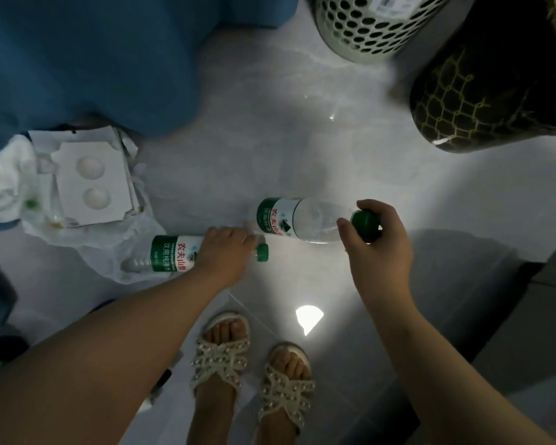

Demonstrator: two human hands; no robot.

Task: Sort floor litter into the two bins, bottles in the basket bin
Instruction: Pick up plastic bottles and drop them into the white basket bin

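Note:
Two clear plastic bottles with green labels and green caps lie on the pale floor. My left hand [225, 252] grips the nearer bottle [170, 258] around its neck, just behind the cap. My right hand [377, 239] is closed around the cap end of the farther bottle [289, 220], whose body points left. The perforated basket bin [369, 30] stands at the top, right of centre. Next to it, at the top right, is a black bin [469, 101] with a yellow honeycomb pattern.
A heap of litter sits at the left: white cardboard packaging [92, 181] with two round bumps, crumpled tissue [7, 178] and thin plastic. Blue fabric [77, 59] fills the upper left. A grey step [552, 274] is at the right. My sandalled feet [254, 374] stand below.

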